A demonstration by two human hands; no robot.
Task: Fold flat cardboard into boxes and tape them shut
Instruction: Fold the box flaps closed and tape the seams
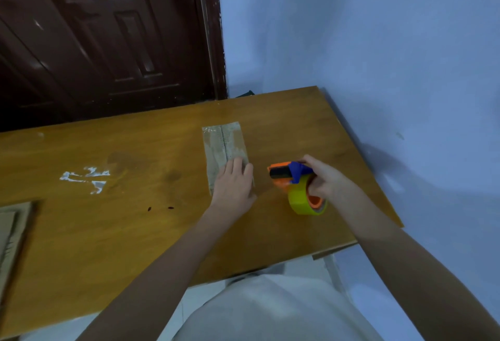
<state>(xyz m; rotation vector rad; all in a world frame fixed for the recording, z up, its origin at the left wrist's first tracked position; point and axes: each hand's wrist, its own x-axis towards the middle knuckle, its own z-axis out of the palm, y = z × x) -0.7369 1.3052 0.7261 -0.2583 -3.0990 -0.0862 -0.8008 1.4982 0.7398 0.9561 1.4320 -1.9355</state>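
Note:
A narrow cardboard box [223, 141] lies on the wooden table [135, 232], its top seam covered with clear tape. My left hand [234, 185] presses flat on the near end of the box with straight fingers. To the right of the box, my right hand [326, 178] grips an orange and blue tape dispenser [288, 174] that carries a yellow roll of tape [300, 201]. The dispenser stands on the table, apart from the box.
More flat cardboard [12, 235] lies at the table's left edge. White scraps of tape [86, 178] stick to the table left of centre. A dark wooden door [102, 37] stands behind the table, a blue wall [378, 43] to the right.

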